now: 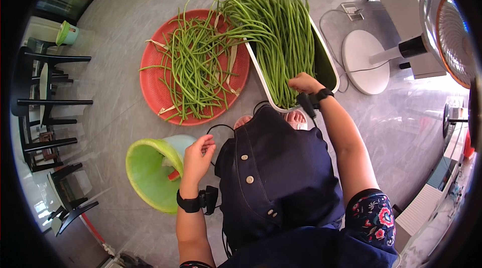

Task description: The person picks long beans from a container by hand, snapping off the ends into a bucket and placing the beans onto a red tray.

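Note:
My right hand (304, 82), fingers curled, is over the long green beans (282, 46) in a deep white-rimmed tub (331, 64). Whether it grips any of them is hidden. My left hand (199, 157) is loosely bent with nothing visible in it, beside the rim of a bin with a green liner (150, 170). A small red piece (173, 175) shows inside that bin. On the red perforated round tray (150, 91) lies a loose tangle of long beans (196, 72), with dry, pale strips (232, 59) among them.
A fan's round white base (365, 61) stands right of the tub, its cable (331, 38) running over the floor near a floor socket (353, 11). Black chairs (56, 79) line the left side. A small lidded bin (67, 34) is at far left.

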{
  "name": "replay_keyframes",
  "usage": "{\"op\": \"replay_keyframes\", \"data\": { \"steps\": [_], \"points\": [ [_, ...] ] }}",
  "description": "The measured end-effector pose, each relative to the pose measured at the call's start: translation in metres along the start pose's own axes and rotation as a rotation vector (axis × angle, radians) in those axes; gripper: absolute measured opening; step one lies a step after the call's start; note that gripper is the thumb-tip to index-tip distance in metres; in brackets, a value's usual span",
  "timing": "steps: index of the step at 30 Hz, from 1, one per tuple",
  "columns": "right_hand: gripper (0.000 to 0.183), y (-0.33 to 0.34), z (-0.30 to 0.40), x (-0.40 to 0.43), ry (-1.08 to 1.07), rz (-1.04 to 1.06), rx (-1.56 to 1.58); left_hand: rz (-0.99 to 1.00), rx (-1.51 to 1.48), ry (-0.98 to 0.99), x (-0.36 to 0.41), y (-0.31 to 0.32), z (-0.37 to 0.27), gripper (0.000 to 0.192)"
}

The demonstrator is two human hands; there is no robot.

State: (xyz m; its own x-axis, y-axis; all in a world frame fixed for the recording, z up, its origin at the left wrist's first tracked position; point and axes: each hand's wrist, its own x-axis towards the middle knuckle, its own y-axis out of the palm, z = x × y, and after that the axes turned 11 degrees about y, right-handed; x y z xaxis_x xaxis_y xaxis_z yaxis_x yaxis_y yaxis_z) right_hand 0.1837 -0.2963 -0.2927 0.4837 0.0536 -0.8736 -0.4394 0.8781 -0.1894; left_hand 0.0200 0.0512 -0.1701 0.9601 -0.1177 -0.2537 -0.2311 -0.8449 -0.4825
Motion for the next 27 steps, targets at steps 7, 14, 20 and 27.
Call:
{"op": "replay_keyframes", "data": {
  "steps": [7, 14, 20, 27],
  "points": [
    [0.008, 0.002, 0.036, -0.155, -0.365, 0.561, 0.715, -0.098, -0.121, 0.109, -0.017, -0.004, -0.04, 0.021],
    [0.01, 0.069, 0.064, -0.299, -0.705, 0.366, 0.334, 0.054, -0.565, 0.319, -0.06, -0.008, -0.139, 0.02],
    [0.012, 0.104, 0.062, -0.329, -0.854, 0.31, 0.247, -0.03, -0.282, 0.417, -0.099, -0.003, -0.176, 0.012],
    [0.009, 0.13, 0.06, -0.351, -0.751, 0.68, 0.077, -0.07, 0.14, 1.106, -0.129, -0.019, -0.166, 0.015]
  ]
}}
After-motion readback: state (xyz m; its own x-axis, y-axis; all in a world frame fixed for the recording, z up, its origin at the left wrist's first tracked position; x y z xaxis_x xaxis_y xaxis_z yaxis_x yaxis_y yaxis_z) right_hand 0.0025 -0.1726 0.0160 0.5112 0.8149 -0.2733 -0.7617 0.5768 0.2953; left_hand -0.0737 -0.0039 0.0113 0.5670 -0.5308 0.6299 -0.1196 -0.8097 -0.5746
